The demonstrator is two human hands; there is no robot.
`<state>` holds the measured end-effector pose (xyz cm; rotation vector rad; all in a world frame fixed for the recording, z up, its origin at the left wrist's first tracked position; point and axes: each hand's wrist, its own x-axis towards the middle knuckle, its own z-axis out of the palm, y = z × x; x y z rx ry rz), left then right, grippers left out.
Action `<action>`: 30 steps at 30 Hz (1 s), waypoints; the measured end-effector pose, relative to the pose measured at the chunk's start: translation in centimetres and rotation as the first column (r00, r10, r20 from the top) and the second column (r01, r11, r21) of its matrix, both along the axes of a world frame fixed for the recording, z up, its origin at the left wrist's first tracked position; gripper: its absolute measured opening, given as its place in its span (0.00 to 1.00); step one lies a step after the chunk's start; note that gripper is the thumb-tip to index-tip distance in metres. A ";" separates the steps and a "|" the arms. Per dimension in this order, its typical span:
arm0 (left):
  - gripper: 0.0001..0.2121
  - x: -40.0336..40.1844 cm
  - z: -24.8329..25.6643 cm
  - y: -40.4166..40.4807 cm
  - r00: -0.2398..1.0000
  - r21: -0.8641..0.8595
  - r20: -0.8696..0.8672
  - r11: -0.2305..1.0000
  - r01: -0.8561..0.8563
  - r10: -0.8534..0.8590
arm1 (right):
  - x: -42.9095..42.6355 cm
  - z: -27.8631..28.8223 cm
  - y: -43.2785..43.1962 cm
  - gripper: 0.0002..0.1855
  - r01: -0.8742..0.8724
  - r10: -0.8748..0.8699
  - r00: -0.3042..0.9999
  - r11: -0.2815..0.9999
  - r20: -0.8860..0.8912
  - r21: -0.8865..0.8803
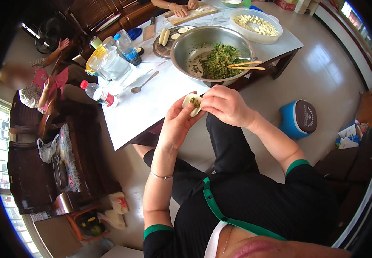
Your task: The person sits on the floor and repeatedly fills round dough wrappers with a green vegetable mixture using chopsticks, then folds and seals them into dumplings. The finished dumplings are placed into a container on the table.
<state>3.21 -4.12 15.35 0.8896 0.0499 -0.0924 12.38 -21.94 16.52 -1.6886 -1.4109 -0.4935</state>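
A round dumpling wrapper (187,102) with green filling (195,102) at its middle rests in my left hand (180,113), the thumb over its edge. From the other side, my right hand (226,104) pinches the wrapper's right edge. Both hands are just off the table's near edge, below a large steel bowl (186,48). Inside the bowl lies a heap of chopped green filling (219,59), with wooden chopsticks (250,68) and a metal spoon handle (249,58) over the bowl's right side. Dough rolls (164,37) and flat wrappers (175,36) lie on a round tray (160,49) behind it.
A clear plastic tub (271,38) holds many folded dumplings. Another person's hands (182,10) work at a floured board (173,20). Bottles (127,50), a water jug (116,66) and a spoon (145,81) stand or lie on the table's left. A seated person (52,77) is beyond. A blue bin (290,119) stands right.
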 end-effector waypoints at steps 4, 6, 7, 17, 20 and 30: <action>0.18 -0.3 -0.4 0.4 1.000 0.150 0.030 0.989 -0.009 0.005 | -0.6 -0.1 0.6 0.07 -0.019 0.025 0.997 0.997 0.075 -0.075; 0.18 -0.4 -0.6 0.6 0.999 0.214 0.050 0.977 -0.020 0.010 | -0.8 -0.3 0.9 0.08 -0.016 0.023 0.996 0.997 0.088 -0.077; 0.18 -0.4 -0.6 0.6 0.999 0.233 0.053 0.972 -0.024 0.012 | -0.9 -0.4 1.1 0.08 -0.018 0.023 0.996 0.997 0.084 -0.068; 0.17 -1.0 -0.4 0.5 0.996 0.169 0.021 0.981 -0.094 0.091 | -1.4 -0.5 2.3 0.06 -0.021 0.021 0.999 1.000 0.040 -0.008; 0.17 -1.1 -0.6 0.1 0.993 0.188 0.041 0.976 -0.112 0.106 | -1.4 -0.3 2.3 0.06 -0.011 0.011 1.000 1.000 0.028 0.001; 0.13 -1.8 -0.8 -0.5 0.979 0.402 0.123 0.893 -0.201 0.165 | -2.1 -0.3 2.5 0.06 0.026 -0.026 0.984 1.000 -0.179 0.002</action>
